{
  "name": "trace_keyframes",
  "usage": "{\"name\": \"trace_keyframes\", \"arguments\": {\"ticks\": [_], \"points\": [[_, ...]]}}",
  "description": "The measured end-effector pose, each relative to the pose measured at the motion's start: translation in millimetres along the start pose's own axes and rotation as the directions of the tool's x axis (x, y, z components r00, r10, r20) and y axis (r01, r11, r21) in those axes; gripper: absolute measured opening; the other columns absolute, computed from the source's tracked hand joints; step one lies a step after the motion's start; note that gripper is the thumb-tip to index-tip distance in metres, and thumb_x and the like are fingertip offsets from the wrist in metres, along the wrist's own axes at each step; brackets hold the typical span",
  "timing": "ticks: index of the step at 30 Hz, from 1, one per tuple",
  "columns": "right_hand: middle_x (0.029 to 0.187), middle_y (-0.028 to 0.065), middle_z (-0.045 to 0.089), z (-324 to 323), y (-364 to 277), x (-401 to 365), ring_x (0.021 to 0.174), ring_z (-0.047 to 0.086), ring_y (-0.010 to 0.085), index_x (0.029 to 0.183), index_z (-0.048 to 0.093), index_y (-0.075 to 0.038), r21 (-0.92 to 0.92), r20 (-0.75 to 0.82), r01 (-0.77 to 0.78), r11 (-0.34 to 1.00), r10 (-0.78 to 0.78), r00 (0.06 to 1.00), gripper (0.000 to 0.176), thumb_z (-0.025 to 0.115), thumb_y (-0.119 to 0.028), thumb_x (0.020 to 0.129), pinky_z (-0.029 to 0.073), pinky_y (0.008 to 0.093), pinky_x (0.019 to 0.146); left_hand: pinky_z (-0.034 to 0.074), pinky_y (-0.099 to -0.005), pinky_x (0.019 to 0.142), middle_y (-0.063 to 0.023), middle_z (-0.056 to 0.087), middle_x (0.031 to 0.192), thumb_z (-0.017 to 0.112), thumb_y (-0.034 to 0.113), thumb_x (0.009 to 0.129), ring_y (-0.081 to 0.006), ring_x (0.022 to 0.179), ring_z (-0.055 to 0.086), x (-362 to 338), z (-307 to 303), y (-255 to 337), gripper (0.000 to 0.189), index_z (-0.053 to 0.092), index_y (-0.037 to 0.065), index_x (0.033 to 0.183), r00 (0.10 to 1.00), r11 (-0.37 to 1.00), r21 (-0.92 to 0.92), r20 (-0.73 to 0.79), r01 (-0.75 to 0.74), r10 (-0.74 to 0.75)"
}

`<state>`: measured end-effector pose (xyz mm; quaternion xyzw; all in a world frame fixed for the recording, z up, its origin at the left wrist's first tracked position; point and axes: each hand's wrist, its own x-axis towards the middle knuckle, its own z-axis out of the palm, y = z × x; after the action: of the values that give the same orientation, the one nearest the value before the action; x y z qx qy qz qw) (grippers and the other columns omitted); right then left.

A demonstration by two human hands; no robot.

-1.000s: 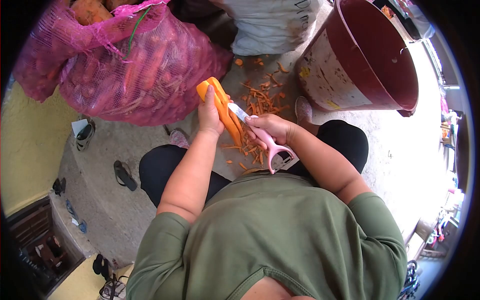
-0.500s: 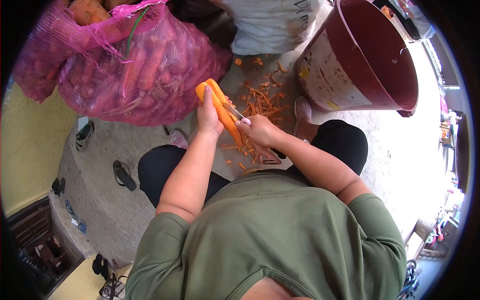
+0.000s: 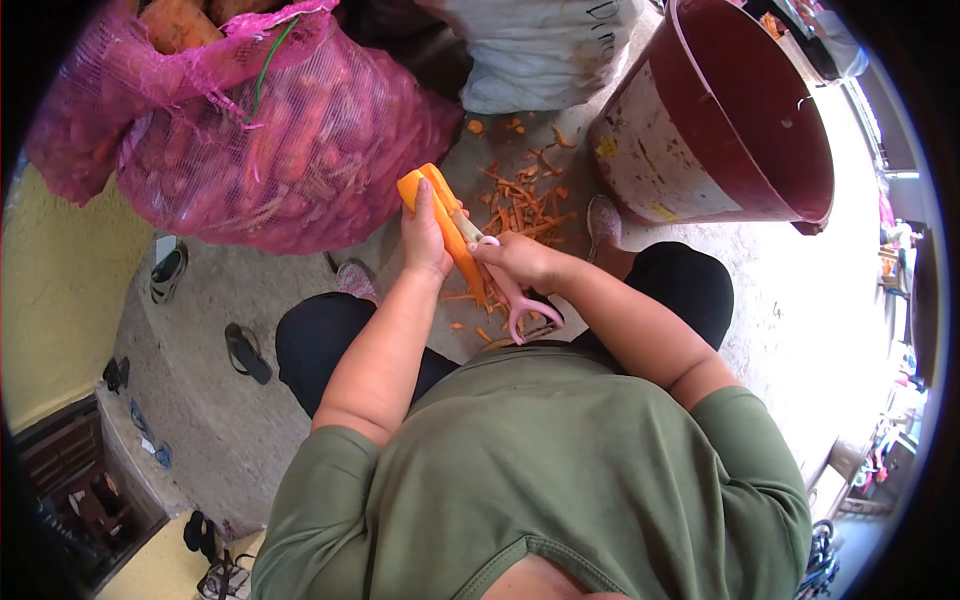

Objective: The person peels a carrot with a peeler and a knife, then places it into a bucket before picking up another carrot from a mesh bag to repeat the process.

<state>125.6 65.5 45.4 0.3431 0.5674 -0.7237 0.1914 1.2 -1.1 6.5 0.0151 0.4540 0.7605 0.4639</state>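
Observation:
My left hand (image 3: pixel 425 238) is wrapped round a peeled orange carrot (image 3: pixel 461 252), its thumb lying along the top. A lengthwise split or groove shows near the carrot's far end. My right hand (image 3: pixel 524 262) is closed close to the carrot's side, gripping a small knife whose blade (image 3: pixel 466 226) touches the carrot. Its handle is mostly covered by the fingers. A pink Y-shaped peeler (image 3: pixel 516 302) hangs below the same hand, its forked head towards my lap. Orange peelings (image 3: pixel 528 195) are scattered on the floor beyond.
A pink mesh sack of carrots (image 3: pixel 290 150) stands at the left front. A white sack (image 3: pixel 535 55) is at the back, a dark red bucket (image 3: pixel 660 150) at the right. Slippers (image 3: pixel 247 352) lie on the concrete floor (image 3: pixel 200 400) at the left.
The carrot and my left hand have shifted slightly down towards me. The blade's angle looks turned, and the pink peeler has swung out so its forked head shows more.

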Motion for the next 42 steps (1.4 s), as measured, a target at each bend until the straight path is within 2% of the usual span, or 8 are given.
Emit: {"name": "trace_keyframes", "arguments": {"ticks": [2, 6, 15, 21, 27, 32, 35, 42], "points": [[0.053, 0.0145, 0.052, -10.0, 5.5, -0.5, 0.046, 0.055, 0.0225, 0.065, 0.049, 0.005, 0.231, 0.164, -0.026, 0.973, -0.013, 0.986, 0.045, 0.043, -0.036, 0.083, 0.045, 0.0339, 0.044, 0.045, -0.0296, 0.058, -0.0061, 0.048, 0.076, 0.052, 0.039, 0.079, -0.0166, 0.063, 0.051, 1.3, 0.4, -2.6, 0.038, 0.039, 0.009, 0.098, 1.000, 0.999, -0.033, -0.009, 0.001, -0.001], [0.056, 0.0160, 0.054, 6.0, -6.8, -10.5, 0.050, 0.057, 0.0224, 0.072, 0.052, 0.004, -0.322, -0.225, 0.022, 0.947, -0.099, 0.969, 0.044, 0.041, -0.037, 0.084, 0.046, 0.0343, 0.052, 0.045, -0.0306, 0.061, -0.0077, 0.050, 0.075, 0.051, 0.041, 0.079, -0.0178, 0.066, 0.052, -0.3, 8.6, -0.4, 0.039, 0.039, 0.009, 0.098, 0.984, 0.977, 0.126, -0.014, -0.173, 0.176], [0.064, 0.0218, 0.056, 11.4, -16.4, -14.5, 0.068, 0.058, 0.0329, 0.083, 0.056, 0.004, -0.295, -0.201, -0.053, 0.954, -0.008, 0.980, 0.043, 0.041, -0.037, 0.083, 0.044, 0.0378, 0.067, 0.047, -0.0319, 0.058, -0.0074, 0.048, 0.086, 0.054, 0.032, 0.080, -0.0178, 0.070, 0.052, 1.0, 7.0, -4.2, 0.037, 0.037, 0.007, 0.102, 0.961, 0.952, 0.184, -0.080, -0.247, 0.265], [0.069, 0.0246, 0.056, 21.9, 10.9, -2.9, 0.071, 0.056, 0.0368, 0.084, 0.057, 0.001, -0.691, -0.448, -0.095, 0.716, -0.322, 0.834, 0.039, 0.040, -0.034, 0.083, 0.045, 0.0411, 0.065, 0.037, -0.0253, 0.079, -0.0061, 0.045, 0.097, 0.061, 0.024, 0.076, -0.0132, 0.087, 0.046, -3.4, 9.6, -8.9, 0.045, 0.035, 0.002, 0.104, 0.923, 0.888, 0.325, -0.097, -0.324, 0.372], [0.067, 0.0214, 0.057, -4.2, 36.5, 14.0, 0.069, 0.057, 0.0343, 0.076, 0.055, 0.005, -0.209, -0.476, -0.048, 0.977, -0.059, 0.877, 0.046, 0.043, -0.038, 0.082, 0.043, 0.0393, 0.063, 0.045, -0.0301, 0.066, -0.0059, 0.046, 0.094, 0.057, 0.034, 0.078, -0.0165, 0.084, 0.049, 3.9, 0.1, 2.2, 0.044, 0.036, 0.007, 0.105, 0.952, 0.980, 0.175, -0.272, -0.096, 0.142], [0.063, 0.0190, 0.055, 8.9, 19.6, 4.8, 0.062, 0.057, 0.0288, 0.075, 0.055, 0.005, -0.306, -0.219, 0.128, 0.943, -0.200, 0.955, 0.045, 0.043, -0.038, 0.082, 0.043, 0.0367, 0.061, 0.046, -0.0332, 0.058, -0.0080, 0.049, 0.082, 0.053, 0.045, 0.076, -0.0189, 0.068, 0.052, 12.3, -13.4, -10.9, 0.047, 0.038, 0.009, 0.102, 0.981, 0.993, 0.098, -0.186, 0.071, -0.052], [0.063, 0.0170, 0.056, 10.1, 25.1, 18.6, 0.063, 0.057, 0.0272, 0.079, 0.055, 0.004, -0.065, -0.395, -0.056, 0.996, 0.026, 0.918, 0.043, 0.043, -0.037, 0.082, 0.043, 0.0358, 0.062, 0.045, -0.0325, 0.056, -0.0076, 0.048, 0.083, 0.053, 0.045, 0.077, -0.0188, 0.068, 0.052, 10.9, -8.8, -14.4, 0.046, 0.038, 0.009, 0.102, 0.977, 0.992, 0.118, -0.205, -0.041, 0.065], [0.054, 0.0143, 0.054, -0.1, 24.2, 10.2, 0.054, 0.057, 0.0245, 0.073, 0.054, 0.006, -0.164, -0.386, 0.026, 0.986, -0.089, 0.918, 0.047, 0.043, -0.040, 0.082, 0.045, 0.0359, 0.056, 0.046, -0.0330, 0.059, -0.0100, 0.050, 0.081, 0.052, 0.042, 0.079, -0.0200, 0.068, 0.053, 1.9, -2.9, 4.5, 0.043, 0.038, 0.008, 0.101, 0.986, 0.989, 0.088, -0.127, 0.120, -0.108]]}}
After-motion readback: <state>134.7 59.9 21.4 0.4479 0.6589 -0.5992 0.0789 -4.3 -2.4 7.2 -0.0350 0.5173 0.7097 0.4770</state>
